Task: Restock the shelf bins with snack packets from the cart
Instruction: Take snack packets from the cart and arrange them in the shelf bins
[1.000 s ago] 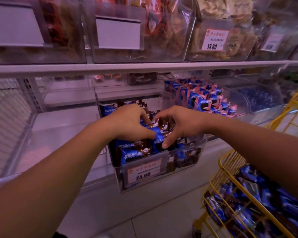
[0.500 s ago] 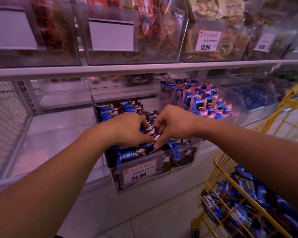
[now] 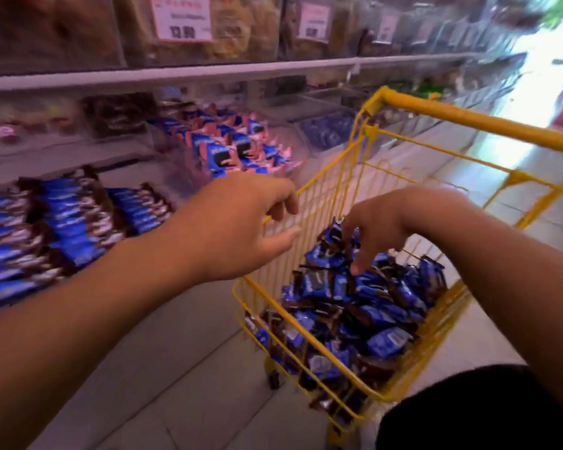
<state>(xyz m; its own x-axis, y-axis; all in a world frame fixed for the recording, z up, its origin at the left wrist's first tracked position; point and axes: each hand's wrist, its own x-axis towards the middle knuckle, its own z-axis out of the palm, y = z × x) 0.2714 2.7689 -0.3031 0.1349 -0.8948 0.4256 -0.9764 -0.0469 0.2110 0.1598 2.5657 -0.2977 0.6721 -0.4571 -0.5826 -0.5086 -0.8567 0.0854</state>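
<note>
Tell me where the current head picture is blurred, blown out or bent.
Head view: motion blur smears the shelf bins and upper price tag; daylight blows out the aisle at top right; the wide lens bows the shelf edge; the cart, its packets and both hands, left and right, read sharper.

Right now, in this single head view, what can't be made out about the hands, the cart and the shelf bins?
- Right hand: its fingertips dip among the blue packets in the yellow cart; motion blur hides whether they pinch one.
- Left hand: the fingers hang curled and blurred; nothing seen held.
- Price tag: smeared, and the top edge cuts it.
- Left bin packets: blurred print; the left edge cuts the bin.
- Cart wheels: mostly hidden beneath the basket.
</note>
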